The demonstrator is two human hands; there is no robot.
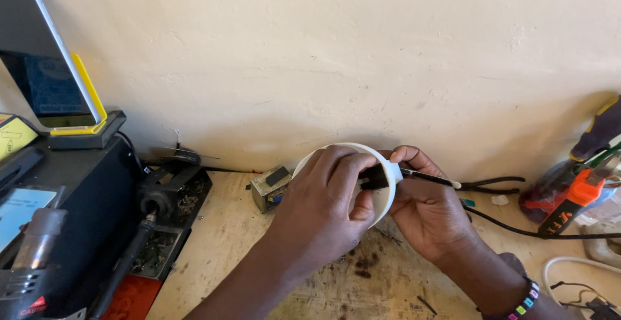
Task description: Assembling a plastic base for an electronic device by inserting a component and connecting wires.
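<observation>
1. Left hand grips white round housing above the worktop, tilted so its open side faces the tool.
2. Right hand clenched on thin screwdriver, tip at the housing's black part.
3. Pliers lie just behind.

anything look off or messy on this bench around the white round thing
Nothing looks broken. The left hand grips the white round housing while the right hand pushes a thin tool in at its rim. The wooden bench is stained with dark spots and scattered bits below the hands, and a black cable trails loose across it.
</observation>
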